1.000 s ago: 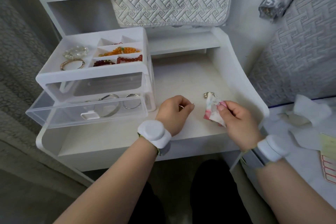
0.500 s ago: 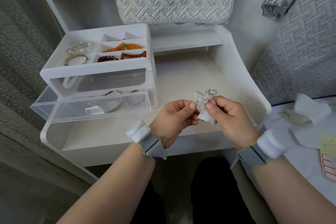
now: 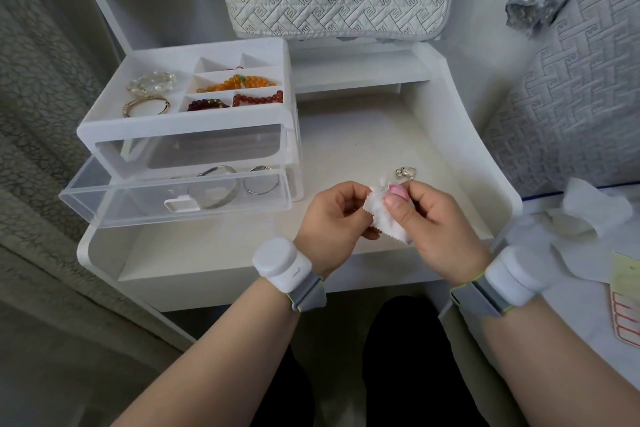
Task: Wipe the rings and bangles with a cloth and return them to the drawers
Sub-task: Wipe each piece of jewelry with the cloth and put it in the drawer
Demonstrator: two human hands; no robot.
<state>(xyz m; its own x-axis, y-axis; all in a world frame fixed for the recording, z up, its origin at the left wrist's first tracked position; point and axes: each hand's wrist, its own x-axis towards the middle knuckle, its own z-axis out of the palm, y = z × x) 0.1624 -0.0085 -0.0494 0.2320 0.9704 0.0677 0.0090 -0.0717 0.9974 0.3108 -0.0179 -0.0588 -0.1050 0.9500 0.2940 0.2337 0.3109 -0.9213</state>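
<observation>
white bedside shelf with raised sides is where we're working, quilted grey bedding behind it and off to the right. both our hands meet over the front edge: our left hand is curled up with its fingertips pinching one side of the small white zigzag-edged cloth, and our right hand pinches the other side, thumb pressed flat on top. can't tell if a ring is wrapped inside it. just behind the cloth a little silver ring cluster sits on the shelf. over on the left, the white plastic jewellery organiser has its clear bottom drawer pulled out, with thin silver bangles lying in it. beaded bracelets fill the top tray compartments.
</observation>
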